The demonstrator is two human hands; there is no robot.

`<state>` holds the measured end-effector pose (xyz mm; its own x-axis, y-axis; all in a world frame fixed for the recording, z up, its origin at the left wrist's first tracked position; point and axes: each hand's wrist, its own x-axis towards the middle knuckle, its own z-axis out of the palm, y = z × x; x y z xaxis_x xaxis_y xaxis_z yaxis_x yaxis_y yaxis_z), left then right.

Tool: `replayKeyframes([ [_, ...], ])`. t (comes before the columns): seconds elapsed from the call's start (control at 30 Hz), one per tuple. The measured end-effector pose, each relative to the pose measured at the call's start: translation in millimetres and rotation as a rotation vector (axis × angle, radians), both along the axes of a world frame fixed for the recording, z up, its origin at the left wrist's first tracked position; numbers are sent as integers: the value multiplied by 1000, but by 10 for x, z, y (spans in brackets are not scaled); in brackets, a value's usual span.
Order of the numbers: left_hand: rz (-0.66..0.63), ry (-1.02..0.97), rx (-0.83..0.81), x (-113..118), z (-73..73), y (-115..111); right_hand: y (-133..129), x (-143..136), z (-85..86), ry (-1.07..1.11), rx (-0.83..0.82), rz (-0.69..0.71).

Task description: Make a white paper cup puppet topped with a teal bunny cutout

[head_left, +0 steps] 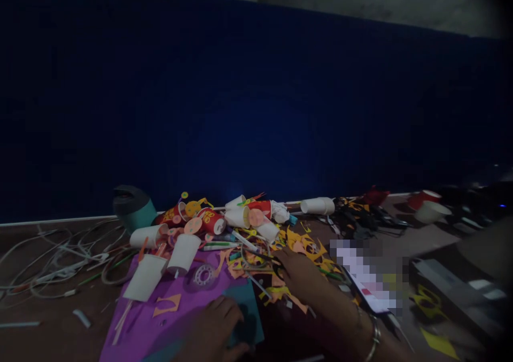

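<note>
My left hand rests low in the view on teal paper and purple paper, thumb apart from its loosely bent fingers, holding nothing I can see. Farther right, my right hand reaches into orange and yellow paper scraps. Its fingers curl at a dark looped handle that looks like scissors, partly hidden by the hand. A tape roll lies on the purple paper, beside white paper cups. Several markers lie behind the roll.
Along the blue partition lie red cups, white cups and a teal bottle. Tangled white cables spread at left. A lit phone, partly blurred out, lies right of my right arm, with yellow paper beyond.
</note>
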<state>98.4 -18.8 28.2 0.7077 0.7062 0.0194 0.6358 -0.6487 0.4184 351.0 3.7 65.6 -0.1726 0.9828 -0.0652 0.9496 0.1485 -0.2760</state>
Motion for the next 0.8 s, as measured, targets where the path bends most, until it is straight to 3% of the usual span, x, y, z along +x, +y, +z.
replayKeyframes([
  [0.17,-63,99,246,2,-235,-65,-48,280,47,386,-116,31],
  [0.33,-103,68,481,32,-421,-180,-42,522,109,578,-640,120],
  [0.6,-21,-164,764,33,-297,-171,203,576,20,710,-1079,130],
  [0.8,10,-225,778,38,-255,-175,295,656,-39,844,-1200,100],
])
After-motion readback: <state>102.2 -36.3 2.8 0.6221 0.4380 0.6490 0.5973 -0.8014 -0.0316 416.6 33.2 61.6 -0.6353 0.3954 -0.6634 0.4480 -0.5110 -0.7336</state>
